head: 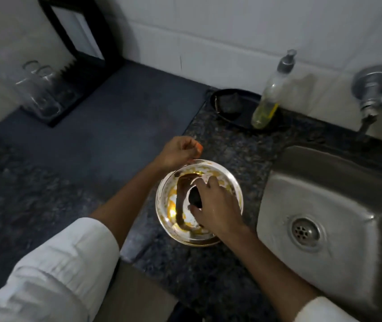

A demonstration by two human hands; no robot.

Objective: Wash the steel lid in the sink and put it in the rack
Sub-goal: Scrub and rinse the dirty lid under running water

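Observation:
A round steel lid point(176, 205), smeared with yellow-brown food, is held over the dark granite counter just left of the sink point(338, 212). My left hand point(180, 151) pinches the lid's far rim. Inside the lid, my right hand point(215, 205) is closed around a dark scrubber point(194, 198) and presses it against the steel. A dark soapy streak curves across the lid's left half. The black dish rack point(74, 73) stands at the back left of the counter with clear glasses in it.
A pump bottle of yellow dish soap point(271, 96) stands on a black tray point(236, 108) behind the lid. A steel tap point(371, 94) juts from the tiled wall above the sink, whose drain point(305, 231) is bare. White sleeves cover both forearms.

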